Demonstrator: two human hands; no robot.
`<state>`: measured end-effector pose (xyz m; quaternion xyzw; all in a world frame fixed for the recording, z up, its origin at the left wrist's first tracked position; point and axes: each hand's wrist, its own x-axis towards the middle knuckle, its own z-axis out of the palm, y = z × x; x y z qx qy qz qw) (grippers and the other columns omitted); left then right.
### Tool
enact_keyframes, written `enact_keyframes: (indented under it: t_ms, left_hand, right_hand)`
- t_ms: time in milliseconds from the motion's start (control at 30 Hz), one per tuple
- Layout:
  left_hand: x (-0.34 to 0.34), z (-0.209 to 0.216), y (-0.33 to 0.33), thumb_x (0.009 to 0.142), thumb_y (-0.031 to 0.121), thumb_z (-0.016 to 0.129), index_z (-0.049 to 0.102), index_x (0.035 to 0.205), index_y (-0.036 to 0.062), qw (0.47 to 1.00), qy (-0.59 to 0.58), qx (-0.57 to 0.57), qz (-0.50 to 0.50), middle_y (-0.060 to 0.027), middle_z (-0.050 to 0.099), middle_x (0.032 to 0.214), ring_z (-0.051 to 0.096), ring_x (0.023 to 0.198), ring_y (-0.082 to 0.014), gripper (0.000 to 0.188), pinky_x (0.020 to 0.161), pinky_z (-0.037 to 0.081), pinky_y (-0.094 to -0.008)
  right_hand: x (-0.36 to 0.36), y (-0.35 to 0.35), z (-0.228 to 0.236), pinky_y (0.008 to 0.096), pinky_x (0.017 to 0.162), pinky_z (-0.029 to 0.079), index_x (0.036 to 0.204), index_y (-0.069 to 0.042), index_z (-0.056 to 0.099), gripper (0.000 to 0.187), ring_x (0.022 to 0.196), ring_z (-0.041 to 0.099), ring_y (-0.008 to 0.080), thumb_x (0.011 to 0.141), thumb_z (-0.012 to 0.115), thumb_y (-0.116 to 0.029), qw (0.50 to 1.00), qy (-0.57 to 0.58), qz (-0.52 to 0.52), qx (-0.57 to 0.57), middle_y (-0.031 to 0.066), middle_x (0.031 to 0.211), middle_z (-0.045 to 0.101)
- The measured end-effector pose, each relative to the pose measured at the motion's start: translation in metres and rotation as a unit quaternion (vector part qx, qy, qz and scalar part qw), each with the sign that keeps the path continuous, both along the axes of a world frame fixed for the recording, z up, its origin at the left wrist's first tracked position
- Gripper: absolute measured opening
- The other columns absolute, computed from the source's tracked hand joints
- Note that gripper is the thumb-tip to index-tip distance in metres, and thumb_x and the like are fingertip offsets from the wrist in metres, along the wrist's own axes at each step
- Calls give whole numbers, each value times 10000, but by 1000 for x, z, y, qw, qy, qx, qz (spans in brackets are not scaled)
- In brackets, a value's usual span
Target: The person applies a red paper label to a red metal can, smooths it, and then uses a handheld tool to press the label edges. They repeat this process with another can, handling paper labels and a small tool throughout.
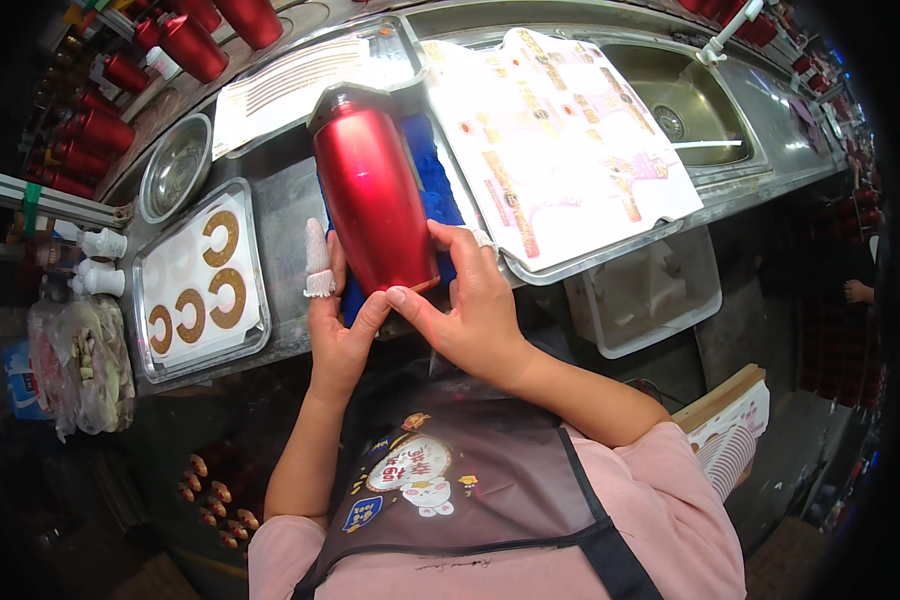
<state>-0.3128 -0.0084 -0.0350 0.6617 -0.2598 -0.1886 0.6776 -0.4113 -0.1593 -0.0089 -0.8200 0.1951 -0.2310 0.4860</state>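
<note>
A glossy red metal flask (373, 190) stands tilted over a blue cloth (436, 185) on the steel counter (280, 200). My left hand (334, 320) grips its lower left side; the index finger wears a white bandage. My right hand (475, 305) holds the flask's lower right side and base, thumb pressed at the bottom rim. Both forearms come up from the lower edge, above a dark apron with a cartoon patch.
A white sheet of printed labels (560, 140) lies on a tray to the right, a steel sink (685, 95) behind it. Left are a tray with brown ring stickers (200, 285), a steel bowl (175, 165) and more red flasks (185, 40). A clear bin (650, 295) hangs below the counter.
</note>
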Motion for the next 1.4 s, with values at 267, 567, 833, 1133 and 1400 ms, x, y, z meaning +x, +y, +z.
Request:
enact_keyframes:
  t_ms: [267,567,833,1133,1400]
  left_hand:
    - [-5,3,-4,944,138,721,227,1602,-44,1000,7,-2,18,-187,331,1640,360,1486,-242,843,1214,278,-378]
    - [-4,2,-4,938,159,719,232,1595,-60,1000,1,-6,16,-189,336,1637,349,1494,-245,847,1226,255,-382]
    - [-4,3,-5,934,158,722,246,1588,-70,1000,-4,-12,11,-193,336,1636,337,1501,-247,840,1233,237,-382]
    - [0,1,6,880,269,801,292,1584,-41,997,-66,28,8,-220,321,1642,291,1531,-302,923,1239,218,-408]
    - [-7,-7,1,821,328,849,328,1571,-12,945,-241,206,81,-210,387,1611,367,1502,-326,975,1237,81,-567]
  right_hand:
    - [-2,-1,-2,461,847,514,1430,-32,484,622,971,619,387,917,714,-299,998,32,20,55,243,1086,620]
    - [-4,-10,-8,438,873,493,1424,-19,507,534,994,603,361,973,638,-274,991,7,39,128,227,1135,633]
    - [-4,-2,-8,389,815,484,1433,-13,503,585,882,559,301,948,693,-280,999,10,29,43,201,1128,623]
    - [-19,-8,1,321,703,513,1370,-12,581,454,713,597,267,923,638,-66,995,-95,10,18,171,1114,690]
    - [-40,0,-13,348,844,571,1350,34,588,495,1031,730,367,859,636,77,975,-84,169,-112,277,1307,651]
